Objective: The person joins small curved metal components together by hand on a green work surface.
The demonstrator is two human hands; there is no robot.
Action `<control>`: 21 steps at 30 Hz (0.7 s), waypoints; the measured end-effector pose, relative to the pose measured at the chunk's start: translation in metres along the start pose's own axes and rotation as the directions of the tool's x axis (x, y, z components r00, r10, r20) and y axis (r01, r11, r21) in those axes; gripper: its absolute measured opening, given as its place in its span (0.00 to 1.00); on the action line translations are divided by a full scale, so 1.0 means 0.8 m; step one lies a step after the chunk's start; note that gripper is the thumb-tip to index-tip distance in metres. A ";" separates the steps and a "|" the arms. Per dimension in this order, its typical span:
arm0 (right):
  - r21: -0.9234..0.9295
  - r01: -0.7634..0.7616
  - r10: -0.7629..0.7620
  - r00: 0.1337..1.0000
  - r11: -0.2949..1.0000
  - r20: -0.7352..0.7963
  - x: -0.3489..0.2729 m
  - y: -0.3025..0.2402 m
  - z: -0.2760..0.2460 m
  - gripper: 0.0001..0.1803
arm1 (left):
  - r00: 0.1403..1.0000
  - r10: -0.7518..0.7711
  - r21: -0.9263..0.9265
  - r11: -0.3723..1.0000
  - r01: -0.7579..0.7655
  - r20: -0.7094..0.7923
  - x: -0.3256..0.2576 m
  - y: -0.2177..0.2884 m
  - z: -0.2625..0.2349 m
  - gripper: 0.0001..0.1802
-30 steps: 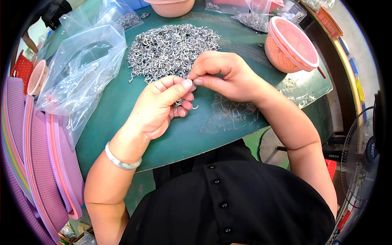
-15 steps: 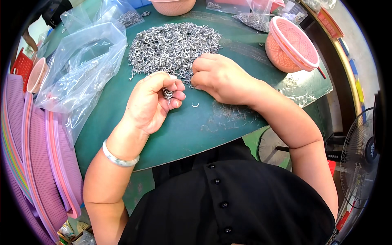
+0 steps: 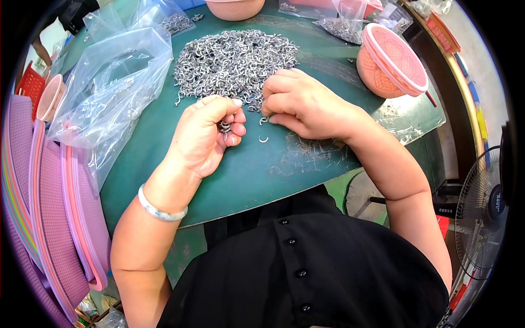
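Note:
A heap of small curved metal hooks covers the far middle of the green table. At its near left edge, my left hand is curled around several of the hooks, which show dark between thumb and fingers. My right hand is bent at the heap's near right edge, with thumb and fingertips drawn together. Close by its fingertips is a small metal hook; whether the fingers grip it is hard to make out. Another loose hook lies on the table between my hands.
Left of the heap lies a large clear plastic bag. A pink basket stands at the right, and a bowl at the far edge. Purple baskets are stacked by the table's left side. A fan stands at far right.
My right hand has drawn slightly away from the heap, and a hook now shows by its fingertips. My left hand still holds its hooks in about the same place.

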State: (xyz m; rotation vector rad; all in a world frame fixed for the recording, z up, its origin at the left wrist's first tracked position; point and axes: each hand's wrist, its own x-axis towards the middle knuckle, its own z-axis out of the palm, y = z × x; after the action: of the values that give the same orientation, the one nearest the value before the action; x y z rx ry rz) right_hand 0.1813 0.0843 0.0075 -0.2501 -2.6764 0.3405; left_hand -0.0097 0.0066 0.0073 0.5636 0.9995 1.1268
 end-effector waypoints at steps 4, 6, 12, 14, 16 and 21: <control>-0.011 0.006 -0.006 1.000 1.000 0.013 0.000 0.000 0.002 0.04 | 1.000 0.025 0.018 1.000 -0.025 0.014 0.001 -0.002 -0.004 0.10; -0.025 0.011 -0.010 1.000 1.000 0.012 0.001 0.001 0.005 0.04 | 1.000 0.024 0.050 0.998 -0.025 0.020 0.002 -0.003 -0.006 0.06; 0.024 -0.016 0.017 1.000 1.000 -0.018 0.002 0.001 0.005 0.04 | 1.000 -0.009 0.026 1.000 0.009 -0.026 0.000 0.000 0.000 0.02; 0.090 -0.042 0.045 0.998 0.995 -0.037 0.002 0.000 0.003 0.04 | 0.999 -0.033 0.048 0.998 0.033 -0.001 0.001 0.000 0.000 0.03; 0.220 -0.080 0.099 0.992 0.972 -0.078 0.001 -0.001 0.003 0.04 | 0.998 -0.059 0.071 0.996 0.057 0.023 0.001 0.000 -0.001 0.04; 0.324 -0.131 0.160 0.985 0.937 -0.066 0.003 -0.004 -0.001 0.04 | 0.990 -0.105 0.167 0.982 0.089 0.091 0.000 0.000 -0.001 0.06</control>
State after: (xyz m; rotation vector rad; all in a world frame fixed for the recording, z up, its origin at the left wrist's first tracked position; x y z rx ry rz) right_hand 0.1793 0.0816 0.0102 -0.3547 -2.4709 0.7797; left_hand -0.0104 0.0064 0.0067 0.6876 1.0273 0.9276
